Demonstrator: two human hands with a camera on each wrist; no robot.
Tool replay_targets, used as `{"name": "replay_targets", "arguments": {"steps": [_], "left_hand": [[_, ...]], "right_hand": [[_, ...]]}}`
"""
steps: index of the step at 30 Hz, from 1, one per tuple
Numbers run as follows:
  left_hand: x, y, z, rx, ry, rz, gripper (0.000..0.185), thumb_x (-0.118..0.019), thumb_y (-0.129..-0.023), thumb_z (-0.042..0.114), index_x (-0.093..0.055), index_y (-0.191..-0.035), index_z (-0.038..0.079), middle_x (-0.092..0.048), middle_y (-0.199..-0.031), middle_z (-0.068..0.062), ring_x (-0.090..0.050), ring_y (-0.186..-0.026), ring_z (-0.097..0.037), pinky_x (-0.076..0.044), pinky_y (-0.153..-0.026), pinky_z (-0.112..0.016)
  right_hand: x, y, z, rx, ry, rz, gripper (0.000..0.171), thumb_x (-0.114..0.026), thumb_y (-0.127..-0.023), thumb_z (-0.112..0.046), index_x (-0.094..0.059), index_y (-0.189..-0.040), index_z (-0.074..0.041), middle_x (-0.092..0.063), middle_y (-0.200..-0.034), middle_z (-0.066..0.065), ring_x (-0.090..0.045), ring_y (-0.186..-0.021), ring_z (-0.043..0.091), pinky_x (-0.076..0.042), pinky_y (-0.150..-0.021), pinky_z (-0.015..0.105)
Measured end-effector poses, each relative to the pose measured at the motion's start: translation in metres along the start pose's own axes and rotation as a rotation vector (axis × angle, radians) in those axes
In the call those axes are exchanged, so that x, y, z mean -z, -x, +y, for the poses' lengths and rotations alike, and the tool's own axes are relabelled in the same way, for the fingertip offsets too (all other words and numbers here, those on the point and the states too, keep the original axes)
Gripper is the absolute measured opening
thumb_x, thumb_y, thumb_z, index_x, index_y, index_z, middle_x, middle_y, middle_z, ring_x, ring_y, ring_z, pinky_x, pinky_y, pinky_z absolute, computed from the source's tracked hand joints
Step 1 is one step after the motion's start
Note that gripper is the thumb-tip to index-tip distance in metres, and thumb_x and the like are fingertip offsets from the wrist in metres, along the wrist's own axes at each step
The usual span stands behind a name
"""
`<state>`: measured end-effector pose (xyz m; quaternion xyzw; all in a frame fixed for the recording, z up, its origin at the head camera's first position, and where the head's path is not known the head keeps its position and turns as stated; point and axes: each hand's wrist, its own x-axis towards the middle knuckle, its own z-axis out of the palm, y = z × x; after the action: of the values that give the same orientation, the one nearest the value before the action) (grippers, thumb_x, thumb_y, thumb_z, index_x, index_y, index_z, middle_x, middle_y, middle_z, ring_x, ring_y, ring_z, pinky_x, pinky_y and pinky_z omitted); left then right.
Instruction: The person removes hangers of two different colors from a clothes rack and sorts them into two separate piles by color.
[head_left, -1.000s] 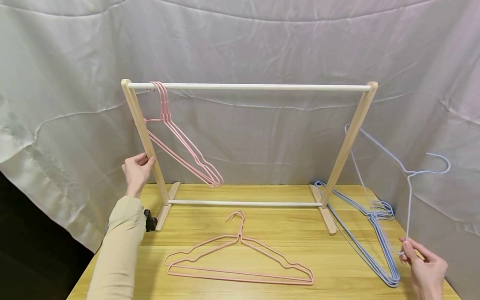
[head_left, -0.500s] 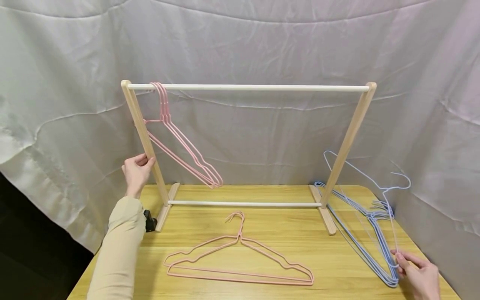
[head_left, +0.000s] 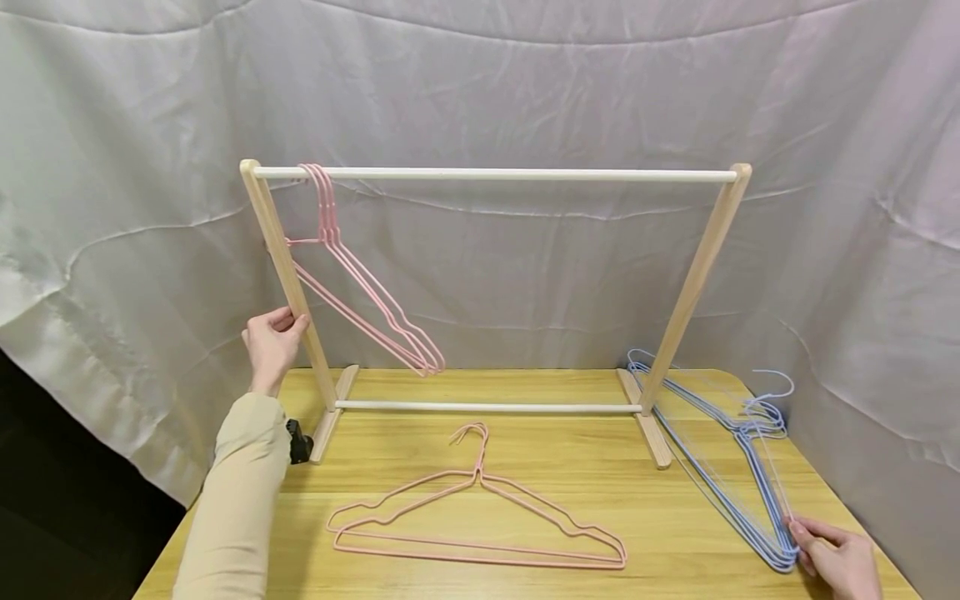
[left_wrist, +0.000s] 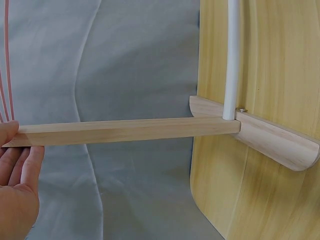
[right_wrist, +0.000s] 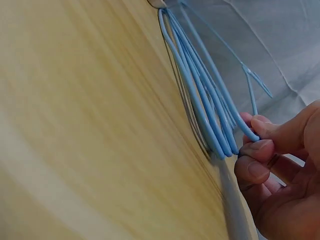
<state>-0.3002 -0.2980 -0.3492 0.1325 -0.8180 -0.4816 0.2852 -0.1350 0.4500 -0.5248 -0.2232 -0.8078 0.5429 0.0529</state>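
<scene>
A light wooden clothes rack with a white top rail (head_left: 495,174) is set across the far half of a yellow wood-grain tabletop (head_left: 570,467), before a backdrop of creased grey cloth (head_left: 480,75). The rack's left slanted wooden leg (head_left: 288,279) is touched by the left hand (head_left: 272,346), whose straight fingers (left_wrist: 22,167) are laid flat against the leg's outer face, with the thumb on its upper edge; nothing is gripped. The arm behind that hand is covered by a beige sleeve (head_left: 236,500). The leg is joined at its foot to a rounded wooden base piece (left_wrist: 272,137), from which a white lower crossbar (head_left: 487,407) is run to the right leg (head_left: 693,283). A cluster of pink wire hangers (head_left: 360,287) is hung at the left end of the top rail, close against the left leg. Further pink wire hangers (head_left: 480,521) are laid flat on the tabletop, near of the crossbar, about midway between the hands. A bundle of light blue wire hangers (head_left: 731,454) is laid at the right side of the tabletop, beginning just beside the rack's right foot and ending at the near right edge. The near corner of this bundle is pinched by the right hand (head_left: 836,558), the thumb and curled forefinger (right_wrist: 260,150) being closed on the outermost blue wire. A small black object (head_left: 300,442) is seen beside the left base piece; its nature cannot be told.
</scene>
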Motion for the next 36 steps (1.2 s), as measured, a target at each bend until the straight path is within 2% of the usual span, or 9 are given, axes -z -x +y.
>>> {"name": "replay_targets", "arguments": {"steps": [6, 9, 11, 16, 20, 25, 30, 33, 36], "left_hand": [[0.001, 0.000, 0.001, 0.002, 0.001, 0.001, 0.033, -0.069, -0.094, 0.020, -0.072, -0.123, 0.005, -0.072, -0.119, -0.015, -0.061, -0.086, 0.016, -0.044, -0.076, -0.003], [0.000, 0.000, 0.001, 0.003, -0.003, -0.001, 0.033, -0.069, -0.094, 0.021, -0.072, -0.124, 0.006, -0.072, -0.119, -0.014, -0.064, -0.089, 0.013, -0.046, -0.077, -0.004], [0.000, 0.000, 0.001, 0.001, -0.004, 0.000, 0.033, -0.069, -0.094, 0.021, -0.072, -0.124, 0.006, -0.072, -0.119, -0.014, -0.064, -0.089, 0.013, -0.047, -0.077, -0.004], [0.000, 0.000, 0.002, 0.001, -0.010, 0.002, 0.033, -0.069, -0.094, 0.020, -0.072, -0.124, 0.006, -0.072, -0.119, -0.014, -0.065, -0.091, 0.011, -0.049, -0.082, -0.007], [0.001, 0.001, 0.002, 0.012, 0.001, -0.005, 0.034, -0.069, -0.094, 0.021, -0.072, -0.124, 0.006, -0.071, -0.119, -0.014, -0.064, -0.089, 0.014, -0.051, -0.087, -0.011], [0.002, 0.001, 0.001, -0.002, 0.005, -0.005, 0.034, -0.070, -0.094, 0.022, -0.072, -0.124, 0.007, -0.071, -0.119, -0.014, -0.061, -0.084, 0.019, -0.051, -0.093, -0.015], [0.002, 0.001, -0.002, -0.012, 0.014, 0.007, 0.033, -0.070, -0.094, 0.020, -0.072, -0.123, 0.005, -0.072, -0.118, -0.016, -0.051, -0.071, 0.026, -0.044, -0.079, -0.003], [0.002, 0.001, -0.002, -0.019, 0.013, 0.010, 0.033, -0.070, -0.094, 0.020, -0.073, -0.122, 0.004, -0.072, -0.117, -0.017, -0.049, -0.070, 0.026, -0.041, -0.073, -0.001], [0.001, 0.000, -0.002, -0.022, 0.015, -0.002, 0.033, -0.070, -0.094, 0.021, -0.072, -0.123, 0.004, -0.072, -0.118, -0.017, -0.051, -0.071, 0.026, -0.042, -0.072, -0.001]], "right_hand": [[0.004, -0.001, -0.001, -0.043, 0.167, 0.015, 0.046, -0.066, -0.097, -0.029, -0.058, -0.061, -0.057, -0.063, -0.061, -0.019, -0.056, -0.055, 0.001, -0.047, -0.055, 0.019], [0.005, -0.001, -0.003, -0.088, 0.192, 0.025, 0.042, -0.067, -0.095, -0.032, -0.058, -0.061, -0.055, -0.063, -0.058, -0.013, -0.056, -0.055, 0.003, -0.046, -0.056, 0.020], [0.004, 0.000, -0.005, -0.107, 0.186, 0.040, 0.040, -0.070, -0.094, -0.033, -0.059, -0.062, -0.055, -0.062, -0.060, -0.016, -0.056, -0.056, 0.002, -0.046, -0.057, 0.020], [0.002, 0.005, -0.009, 0.058, 0.206, 0.160, 0.020, -0.077, -0.088, -0.034, -0.074, -0.076, -0.049, -0.054, -0.065, -0.031, -0.048, -0.063, -0.008, -0.039, -0.061, 0.016], [-0.007, 0.007, -0.029, 0.222, 0.108, 0.209, 0.012, -0.079, -0.087, -0.024, -0.081, -0.094, -0.034, -0.057, -0.068, -0.034, -0.052, -0.063, -0.011, -0.040, -0.060, 0.011], [-0.039, 0.002, -0.080, 0.400, -0.068, 0.133, 0.024, -0.076, -0.088, -0.008, -0.080, -0.099, -0.028, -0.067, -0.075, -0.029, -0.062, -0.066, -0.009, -0.048, -0.058, 0.011], [-0.090, -0.002, -0.131, 0.595, 0.017, -0.019, 0.021, -0.072, -0.092, -0.008, -0.076, -0.112, -0.003, -0.068, -0.080, -0.027, -0.061, -0.067, -0.008, -0.049, -0.058, 0.014], [-0.128, 0.001, -0.163, 0.677, 0.046, -0.147, 0.028, -0.069, -0.095, -0.009, -0.070, -0.116, 0.009, -0.073, -0.084, -0.015, -0.061, -0.068, -0.004, -0.050, -0.059, 0.017], [-0.166, 0.006, -0.194, 0.735, 0.038, -0.277, 0.027, -0.067, -0.096, -0.008, -0.070, -0.116, 0.009, -0.078, -0.093, 0.008, -0.062, -0.073, -0.006, -0.052, -0.063, 0.018]]}}
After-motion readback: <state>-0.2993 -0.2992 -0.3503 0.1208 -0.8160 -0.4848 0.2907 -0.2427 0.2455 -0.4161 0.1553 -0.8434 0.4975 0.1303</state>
